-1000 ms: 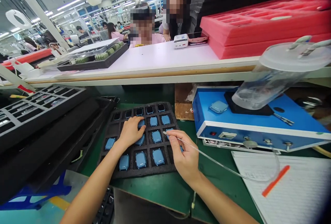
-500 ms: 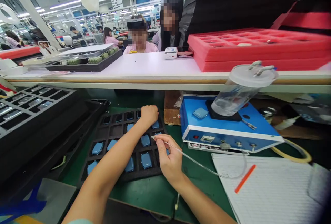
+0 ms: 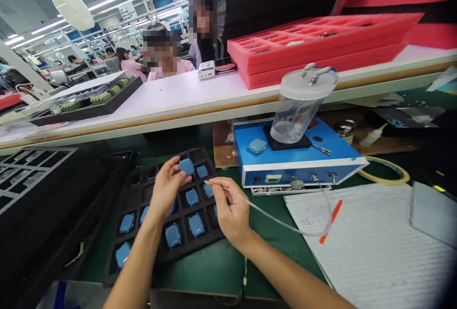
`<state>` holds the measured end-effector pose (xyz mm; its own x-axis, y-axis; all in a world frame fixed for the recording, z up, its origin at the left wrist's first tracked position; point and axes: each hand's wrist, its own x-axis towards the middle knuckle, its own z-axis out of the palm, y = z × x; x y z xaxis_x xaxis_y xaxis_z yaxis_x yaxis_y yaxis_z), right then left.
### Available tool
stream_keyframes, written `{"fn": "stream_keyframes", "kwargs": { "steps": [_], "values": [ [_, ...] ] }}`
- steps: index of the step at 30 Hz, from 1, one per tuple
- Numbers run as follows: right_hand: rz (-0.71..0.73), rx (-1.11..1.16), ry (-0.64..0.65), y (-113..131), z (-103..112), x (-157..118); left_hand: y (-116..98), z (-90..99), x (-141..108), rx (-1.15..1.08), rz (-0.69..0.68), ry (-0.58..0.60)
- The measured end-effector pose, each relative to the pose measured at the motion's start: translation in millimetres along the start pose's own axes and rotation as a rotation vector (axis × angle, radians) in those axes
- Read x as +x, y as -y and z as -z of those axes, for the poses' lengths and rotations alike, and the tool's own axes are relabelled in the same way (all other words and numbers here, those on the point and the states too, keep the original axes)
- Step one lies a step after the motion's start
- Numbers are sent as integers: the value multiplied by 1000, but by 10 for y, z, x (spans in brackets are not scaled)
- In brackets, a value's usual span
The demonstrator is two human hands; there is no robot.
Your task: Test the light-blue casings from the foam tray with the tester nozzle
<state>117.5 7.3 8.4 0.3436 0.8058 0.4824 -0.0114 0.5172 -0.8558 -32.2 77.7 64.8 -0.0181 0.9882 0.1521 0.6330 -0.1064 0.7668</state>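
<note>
Only cam = head cam, on the person's own head, looking fwd & down from above/behind left hand [image 3: 165, 187] & right hand [image 3: 233, 211]. Desk [image 3: 200, 271] is close, lower pt of pic; upper pt looks over shelf [image 3: 167, 94] to bg co-workers [image 3: 185, 66], farther off. Horizon tilted, shelf edge climbing L to R.

I count at least ten squarish blue watch-like cases [image 3: 196, 224] in one black foam tray [image 3: 184, 233], some of them partly hidden. There are two bare hands [image 3: 166, 187], the left with one more case; another sits near the left edge of one blue-and-white box [image 3: 289, 157]. I also see one clear plastic cylinder [image 3: 294, 116], one thin clear tube [image 3: 307, 234], one orange-red strip [image 3: 336, 211] and one yellow tape roll [image 3: 405, 176].
</note>
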Motion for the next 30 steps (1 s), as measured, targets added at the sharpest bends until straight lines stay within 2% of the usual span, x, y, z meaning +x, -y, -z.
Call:
{"fn": "stream_keyframes", "kwargs": {
  "steps": [1, 3, 4, 6, 9, 12, 21, 30],
  "values": [
    [-10, 8, -4, -13, 2, -5, 47, -24, -183, -253, 41, -24],
    [-20, 19, 1, -41, -1, -37, 118, -132, -479, -615, 119, -43],
    [-20, 17, 11, -54, -4, -60, 140, -201, -581, -745, 151, -57],
    [-17, -1, 32, -74, -10, -106, 164, -324, -695, -836, 171, -100],
    [-16, -42, 52, -91, -15, -157, 193, -413, -736, -810, 139, -196],
    [-14, -54, 61, -98, -17, -189, 230, -420, -742, -801, 114, -244],
    [-31, -58, 106, -93, -20, -236, 228, -422, -776, -931, 214, -216],
    [-6, -40, 64, -78, 3, -188, 194, -424, -825, -762, 226, -265]
  ]
}}
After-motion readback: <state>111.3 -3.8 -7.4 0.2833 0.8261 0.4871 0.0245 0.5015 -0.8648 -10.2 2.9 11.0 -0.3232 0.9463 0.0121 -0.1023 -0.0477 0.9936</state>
